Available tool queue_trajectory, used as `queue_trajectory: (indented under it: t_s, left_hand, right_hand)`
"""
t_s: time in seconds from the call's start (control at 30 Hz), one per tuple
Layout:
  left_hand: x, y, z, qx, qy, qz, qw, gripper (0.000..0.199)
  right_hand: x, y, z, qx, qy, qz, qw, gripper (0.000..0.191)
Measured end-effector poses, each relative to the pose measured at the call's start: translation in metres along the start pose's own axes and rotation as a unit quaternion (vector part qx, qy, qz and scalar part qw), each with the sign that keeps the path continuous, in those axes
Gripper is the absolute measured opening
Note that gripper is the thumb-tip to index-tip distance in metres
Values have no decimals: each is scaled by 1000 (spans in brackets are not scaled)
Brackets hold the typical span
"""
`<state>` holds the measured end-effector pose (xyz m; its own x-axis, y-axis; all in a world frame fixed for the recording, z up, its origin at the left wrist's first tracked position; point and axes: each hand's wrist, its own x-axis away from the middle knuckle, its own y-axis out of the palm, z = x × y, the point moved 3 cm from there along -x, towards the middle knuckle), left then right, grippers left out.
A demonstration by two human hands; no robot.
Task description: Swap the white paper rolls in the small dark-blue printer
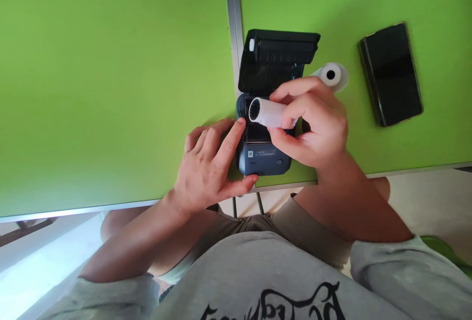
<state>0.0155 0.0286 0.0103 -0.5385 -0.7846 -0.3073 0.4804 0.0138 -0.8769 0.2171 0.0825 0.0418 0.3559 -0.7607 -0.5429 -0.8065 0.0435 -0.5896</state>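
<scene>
A small dark blue printer [263,159] sits near the table's front edge, its black lid [278,59] raised toward the back. Over its open compartment, my right hand [313,118] pinches a white paper roll [272,112] between thumb and fingers, the hollow core facing left. My left hand [212,158] rests at the printer's left side with fingers apart, the index fingertip on its rim and the thumb by its front corner. Another white roll [331,74] with a dark core stands just behind my right hand.
The green table [110,89] has a metal seam [233,15] running back from near the printer. A black phone-like device [393,74] lies to the right. The table's metal front edge [88,210] is close to my forearms.
</scene>
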Motion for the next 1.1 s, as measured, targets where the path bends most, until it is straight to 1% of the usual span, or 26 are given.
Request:
queue_trajectory:
  t_s: [0.13,0.2,0.3,0.4,0.47,0.73,0.8,0.87,0.97,1.1]
  left_hand:
    - [1,1,-1,3,-3,-2,1000,93]
    - [1,1,-1,4,-2,-2,1000,93]
    - [1,0,-1,4,-2,0,1000,92]
    - [1,0,-1,5,-3,-2,1000,92]
    - [1,0,-1,4,-2,-6,1000,92]
    - [0,0,0,4,-1,-6,1000,91]
    - [0,0,0,4,1,-6,1000,92]
    - [1,0,0,7,4,-1,1000,93]
    - [2,0,-1,13,19,6,1000,82]
    - [3,-1,-3,26,22,-7,999,57]
  right_hand:
    - [-4,-2,-2,-11,26,-56,998,22]
    - [-6,-5,-4,-11,23,-63,998,19]
    - [-8,-7,-5,25,17,-71,997,16]
    - [-8,-6,-4,64,15,-90,994,14]
    - [-8,-4,-3,71,13,-98,993,11]
    - [-10,-4,-5,30,15,-83,996,17]
    - [-11,-6,-7,27,5,-93,995,18]
    - [-11,-7,-9,17,-15,-121,992,19]
    - [-9,-9,-11,4,-30,-163,986,22]
    - [-6,-9,-9,-22,0,-203,979,17]
